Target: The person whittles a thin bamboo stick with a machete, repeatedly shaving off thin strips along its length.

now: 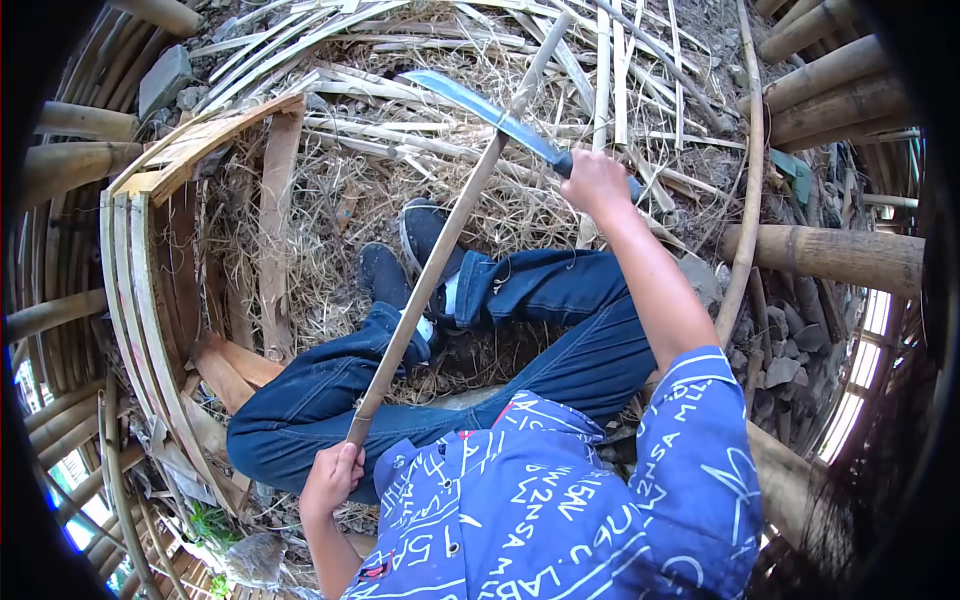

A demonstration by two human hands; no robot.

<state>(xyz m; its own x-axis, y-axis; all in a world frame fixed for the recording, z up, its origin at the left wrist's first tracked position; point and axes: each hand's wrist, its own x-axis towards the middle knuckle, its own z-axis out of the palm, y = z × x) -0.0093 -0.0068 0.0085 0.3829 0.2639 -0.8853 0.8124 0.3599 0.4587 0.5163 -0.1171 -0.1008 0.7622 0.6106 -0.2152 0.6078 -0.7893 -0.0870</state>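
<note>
My left hand (pixel 333 480) is closed round the lower end of a long bamboo strip (pixel 430 272), which slants up and away across my crossed legs. My right hand (pixel 598 183) grips the dark handle of a large knife (pixel 470 101). The blade points up and to the left and lies across the strip near its far part; the frame does not show how deep the edge sits. Beyond the blade the strip continues, rougher and paler. Below it are my dark shoes (pixel 383 275) and blue jeans (pixel 560 345).
Wooden boards (pixel 125 290) form a frame at the left. Pale shavings and split strips (pixel 390 145) cover the ground ahead. Thick bamboo poles (pixel 840 255) stick in from the right, near broken stones (pixel 785 365). A long thin pole (pixel 752 180) lies right of my right arm.
</note>
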